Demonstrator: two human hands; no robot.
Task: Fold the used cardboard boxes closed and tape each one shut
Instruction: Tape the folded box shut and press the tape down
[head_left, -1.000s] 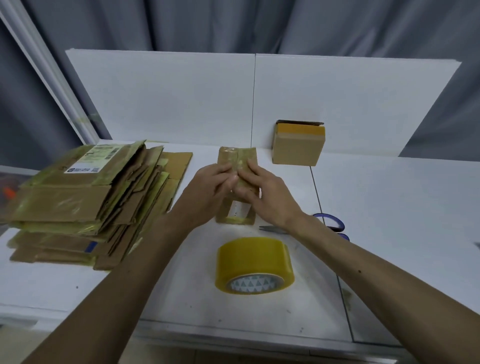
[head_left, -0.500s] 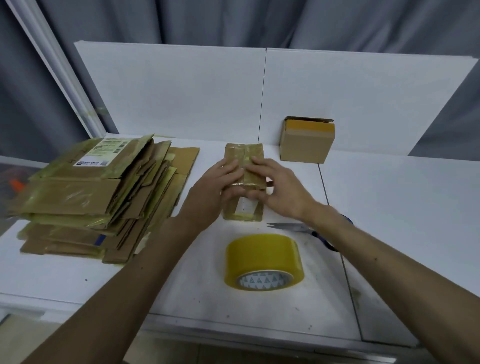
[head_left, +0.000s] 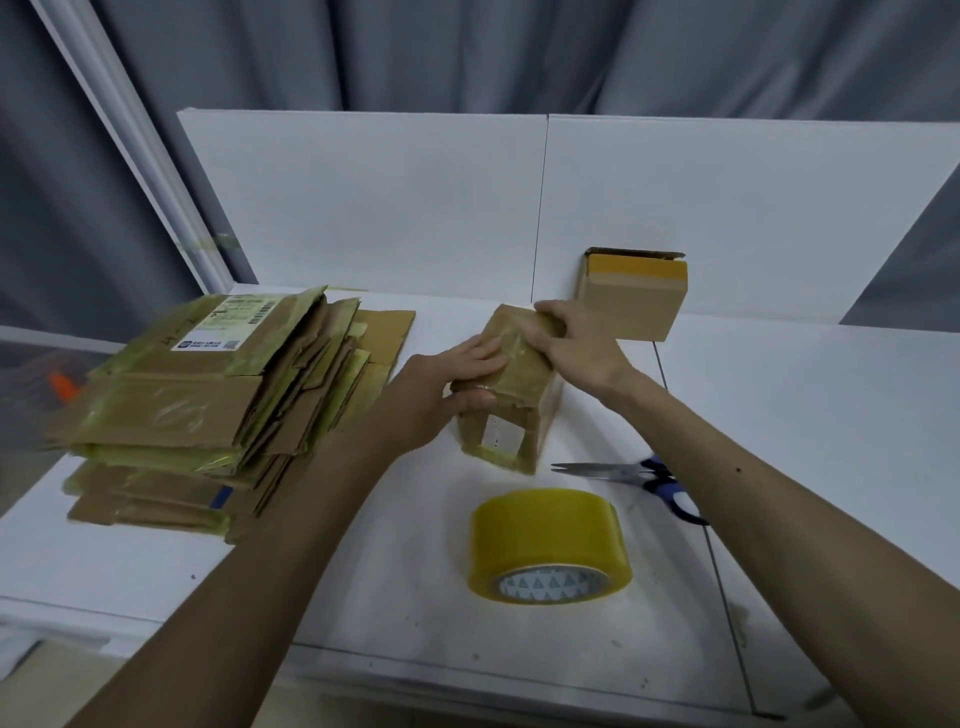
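Left grip (head_left: 457, 384) pinches the small box (head_left: 524, 369) at its near-left edge, fingers flat on top; right grip (head_left: 576, 343) clamps the far end. Box sits btwn both on the worktop (head_left: 363, 571). Square it up, press flaps flush b4 going for the tape roll (head_left: 550, 540), just nearer than both.

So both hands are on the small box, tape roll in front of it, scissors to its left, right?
No: the head view shows the scissors to the right of the small box, not left. Left hand, right hand and tape roll are as stated.
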